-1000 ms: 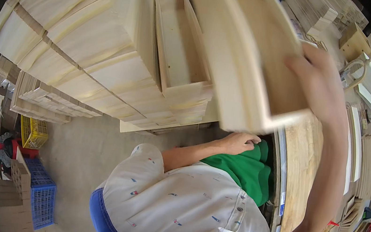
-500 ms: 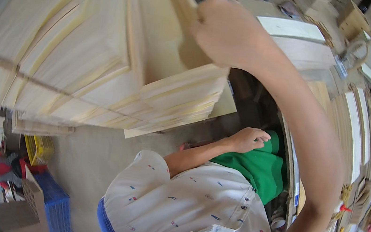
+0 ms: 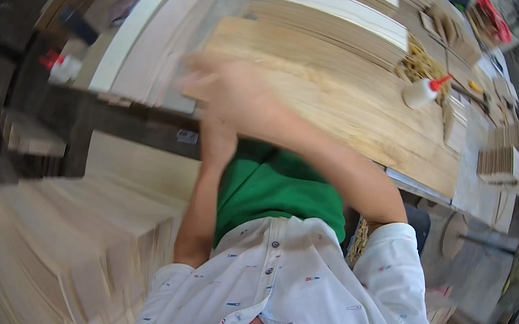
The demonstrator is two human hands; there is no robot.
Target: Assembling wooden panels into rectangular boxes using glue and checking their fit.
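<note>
Both hands meet over the left end of a broad wooden board (image 3: 340,107) on the workbench. My right hand (image 3: 233,89) reaches across from the right and is smeared by motion, so its fingers do not show clearly. Beneath it is my left hand (image 3: 218,135), mostly covered and its fingers hidden. Whether either hand holds anything cannot be made out. Just left of the hands lies a stack of pale boards (image 3: 132,38). Below them, green cloth (image 3: 276,187) covers my lap.
Behind the board lie long stacked strips (image 3: 333,13). A white glue bottle (image 3: 420,93) with a red tip stands on its right part, near yellow cord (image 3: 419,64). Small slotted wooden pieces (image 3: 501,164) sit farther right. Stacked wooden trays (image 3: 78,223) fill the lower left.
My view has swung from the stacked wooden trays to the workbench. My right hand has left the top tray's edge, and my left has come up from my lap to meet it.
</note>
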